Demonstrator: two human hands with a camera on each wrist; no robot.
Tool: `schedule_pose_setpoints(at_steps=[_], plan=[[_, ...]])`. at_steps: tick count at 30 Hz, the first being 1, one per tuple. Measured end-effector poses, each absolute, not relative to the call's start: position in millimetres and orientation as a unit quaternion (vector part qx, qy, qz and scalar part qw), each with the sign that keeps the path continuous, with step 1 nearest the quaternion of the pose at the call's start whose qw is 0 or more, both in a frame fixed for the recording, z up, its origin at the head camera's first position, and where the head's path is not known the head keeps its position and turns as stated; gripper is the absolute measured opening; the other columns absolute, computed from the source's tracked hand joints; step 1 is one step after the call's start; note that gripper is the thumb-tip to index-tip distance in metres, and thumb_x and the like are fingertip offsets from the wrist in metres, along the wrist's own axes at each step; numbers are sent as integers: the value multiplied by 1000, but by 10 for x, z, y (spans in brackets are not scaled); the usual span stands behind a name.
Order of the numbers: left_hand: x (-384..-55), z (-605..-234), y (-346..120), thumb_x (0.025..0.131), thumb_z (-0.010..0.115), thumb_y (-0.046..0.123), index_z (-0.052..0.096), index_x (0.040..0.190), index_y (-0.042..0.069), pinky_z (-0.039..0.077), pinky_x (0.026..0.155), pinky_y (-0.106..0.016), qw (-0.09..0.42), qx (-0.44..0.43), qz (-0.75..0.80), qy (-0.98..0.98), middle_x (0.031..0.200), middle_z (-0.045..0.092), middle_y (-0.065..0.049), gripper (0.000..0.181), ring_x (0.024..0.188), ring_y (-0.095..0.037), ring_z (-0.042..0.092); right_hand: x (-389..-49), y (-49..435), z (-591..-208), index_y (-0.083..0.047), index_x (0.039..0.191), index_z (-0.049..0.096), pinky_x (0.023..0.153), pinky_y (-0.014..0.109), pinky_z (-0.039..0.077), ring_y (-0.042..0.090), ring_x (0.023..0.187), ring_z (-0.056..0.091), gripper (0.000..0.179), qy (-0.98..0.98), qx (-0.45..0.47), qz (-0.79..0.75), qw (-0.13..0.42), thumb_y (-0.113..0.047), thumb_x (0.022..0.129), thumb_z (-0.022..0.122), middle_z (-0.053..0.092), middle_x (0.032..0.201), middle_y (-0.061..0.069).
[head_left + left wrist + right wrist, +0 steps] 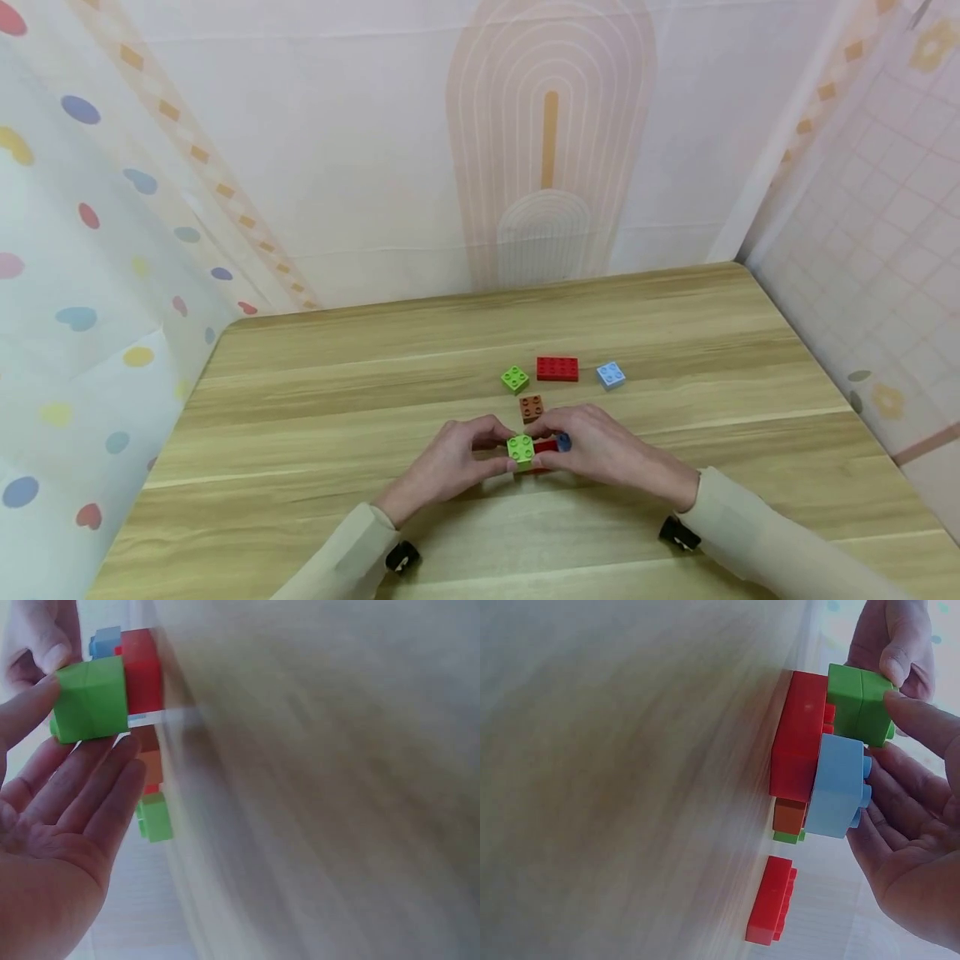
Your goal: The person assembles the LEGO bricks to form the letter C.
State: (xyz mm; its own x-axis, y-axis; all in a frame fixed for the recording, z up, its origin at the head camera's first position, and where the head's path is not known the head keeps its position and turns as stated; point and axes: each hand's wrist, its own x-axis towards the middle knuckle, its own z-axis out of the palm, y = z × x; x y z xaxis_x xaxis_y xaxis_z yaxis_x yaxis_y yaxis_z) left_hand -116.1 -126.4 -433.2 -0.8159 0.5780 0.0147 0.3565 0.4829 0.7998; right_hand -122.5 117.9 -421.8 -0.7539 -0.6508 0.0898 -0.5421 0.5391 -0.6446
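Observation:
On the table in front of me, a red toy building brick (799,739) has two stacked green bricks (521,450) on one end. A blue brick (836,787) sits on its other end. My left hand (450,457) pinches the green stack between thumb and fingers from the left. From the right, my right hand (603,446) reaches over the red brick and pinches the same green stack by thumb and fingertips. A seam between the two green bricks shows in the right wrist view. In the head view, the right hand partly covers the red and blue bricks.
Just behind the hands lies an orange-brown brick (531,407). Farther back are a single green brick (515,379), a long red brick (557,369) and a light blue brick (611,375). Patterned cloth (375,167) hangs behind the wooden table (300,400).

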Motion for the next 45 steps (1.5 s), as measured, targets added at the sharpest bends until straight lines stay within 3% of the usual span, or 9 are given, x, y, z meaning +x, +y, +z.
schedule_pose_setpoints(at_steps=[6, 11, 28, 45], plan=[[-1168, -4313, -1262, 90, 76, 23, 66, 113, 16, 53, 92, -32, 140, 279, 424, 850, 111, 71, 3, 26, 104, -14, 66, -1226, 1242, -4227, -14, 130, 65, 93, 36, 52, 13, 111, 62, 44, 867, -336, -356, 91, -38, 93, 70, 66, 125, -5], [-1163, -4322, -1265, 88, 77, 25, 65, 116, 17, 53, 91, -31, 144, 271, 428, 850, 112, 70, 5, 31, 103, -13, 66, -1267, 1326, -4178, -14, 131, 65, 100, 44, 48, 19, 122, 57, 41, 869, -325, -367, 68, -37, 96, 65, 63, 132, -1], [-1129, -4344, -1231, 87, 78, 28, 64, 119, 17, 51, 95, -32, 145, 251, 425, 857, 116, 68, 5, 36, 108, -15, 64, -1507, 1557, -4093, -11, 128, 66, 103, 48, 45, 23, 124, 56, 39, 880, -298, -370, 5, -32, 95, 69, 64, 130, -1], [-1109, -4361, -1258, 87, 78, 26, 65, 119, 18, 51, 95, -32, 139, 240, 431, 858, 118, 68, 3, 36, 108, -15, 65, -1694, 1661, -4093, -9, 126, 66, 104, 48, 45, 26, 123, 56, 36, 886, -286, -366, -3, -26, 94, 70, 64, 130, 6]])
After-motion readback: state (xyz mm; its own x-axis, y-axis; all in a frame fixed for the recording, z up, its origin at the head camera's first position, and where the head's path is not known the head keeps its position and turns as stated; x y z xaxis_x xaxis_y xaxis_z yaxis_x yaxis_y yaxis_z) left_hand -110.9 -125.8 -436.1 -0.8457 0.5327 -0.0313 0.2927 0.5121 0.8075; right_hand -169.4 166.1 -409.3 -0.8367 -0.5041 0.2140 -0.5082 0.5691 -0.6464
